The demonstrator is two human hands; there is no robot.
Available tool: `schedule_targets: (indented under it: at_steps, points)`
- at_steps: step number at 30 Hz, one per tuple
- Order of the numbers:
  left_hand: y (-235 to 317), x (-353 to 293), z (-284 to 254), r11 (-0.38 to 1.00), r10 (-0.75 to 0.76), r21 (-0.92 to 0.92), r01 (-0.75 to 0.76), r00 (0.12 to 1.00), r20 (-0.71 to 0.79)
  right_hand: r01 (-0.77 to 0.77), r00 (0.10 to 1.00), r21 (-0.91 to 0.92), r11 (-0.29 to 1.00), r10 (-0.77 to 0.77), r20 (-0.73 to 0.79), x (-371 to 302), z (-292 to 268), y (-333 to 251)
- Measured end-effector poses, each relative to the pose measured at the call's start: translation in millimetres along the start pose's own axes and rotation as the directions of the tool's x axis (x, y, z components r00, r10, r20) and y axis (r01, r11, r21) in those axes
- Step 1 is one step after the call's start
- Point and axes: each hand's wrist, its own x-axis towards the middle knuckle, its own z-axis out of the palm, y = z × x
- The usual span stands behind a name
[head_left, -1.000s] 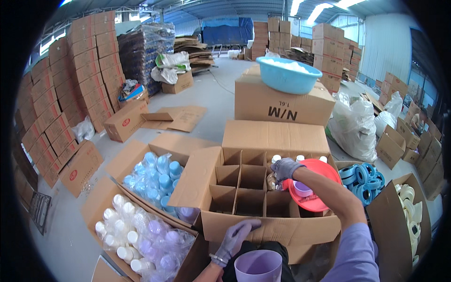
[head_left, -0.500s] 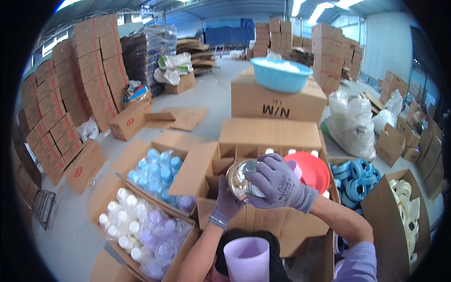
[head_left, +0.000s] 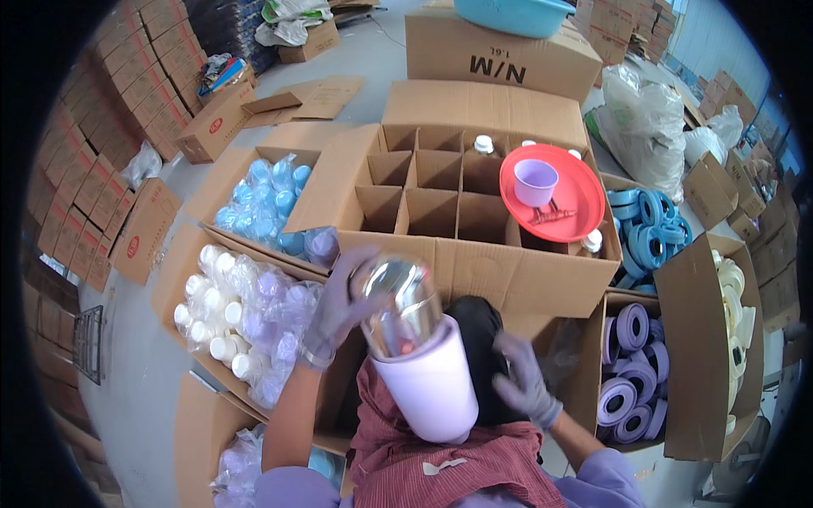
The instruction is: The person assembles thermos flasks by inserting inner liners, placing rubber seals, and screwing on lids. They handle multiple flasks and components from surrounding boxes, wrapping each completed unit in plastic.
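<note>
Left hand (head_left: pixel 336 306) holds mirrored flask (head_left: pixel 412 298); lilac cylinder (head_left: pixel 432 388) sheathes its base.

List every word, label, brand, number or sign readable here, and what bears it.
Brown carton under the blue basin: bold black lettering, smaller print above; legible, but not transcribed.
Two cartons at left: red oval marks, too small to read.
Stacked cartons, far left: print too small.

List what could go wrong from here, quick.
1. The silver liner could tip or jam: it leans at the mouth of the lilac casing, with the left hand at its side and the right hand off both.
2. The lilac cup might spill off the red plate if the divided carton beneath gets bumped.
</note>
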Motion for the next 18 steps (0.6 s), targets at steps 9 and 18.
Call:
schedule_targets:
  at_steps: [9, 18]
  points:
    - [-137.7, -227.5, 6.7, 0.692, -0.500, -0.521, 0.500, 0.852, 0.153, 0.077, 0.996, 0.228, 0.971, -0.087, 0.033, -14.5, 63.0, -61.7]
    - [-147.9, -173.5, 5.6, 0.924, -0.269, -0.193, 0.330, 0.920, 0.286, 0.393, 0.837, 0.481, 0.784, -0.522, 0.166, 116.2, 49.2, -102.0]
